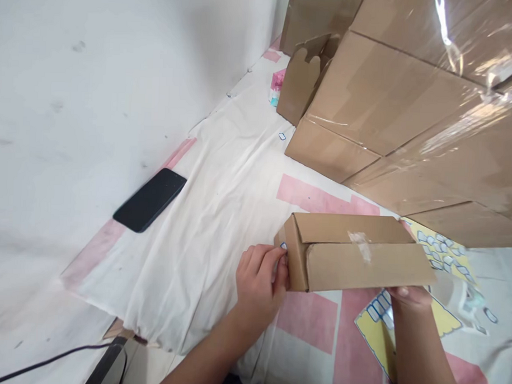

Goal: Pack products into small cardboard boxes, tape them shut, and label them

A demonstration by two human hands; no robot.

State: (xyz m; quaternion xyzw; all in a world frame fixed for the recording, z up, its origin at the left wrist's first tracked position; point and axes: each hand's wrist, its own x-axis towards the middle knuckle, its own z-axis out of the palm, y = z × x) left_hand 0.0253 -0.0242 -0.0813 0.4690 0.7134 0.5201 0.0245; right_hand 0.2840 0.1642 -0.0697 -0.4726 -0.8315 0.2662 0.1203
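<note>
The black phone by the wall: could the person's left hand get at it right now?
Probably yes: only wrinkled white cloth shows between the black phone and the left hand, whose fingers would first have to leave the small cardboard box's end.

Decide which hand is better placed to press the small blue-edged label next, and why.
Probably the left hand: its fingers are beside the blue-edged label at one end of the cardboard box. The right hand is toward the opposite end, apparently supporting the box.

Apparently a packing corner: large taped cartons (381,90) at upper right, a smaller taped box (341,268) lower down, and a cloth-covered counter (222,185) against a scuffed white wall (117,69).
</note>
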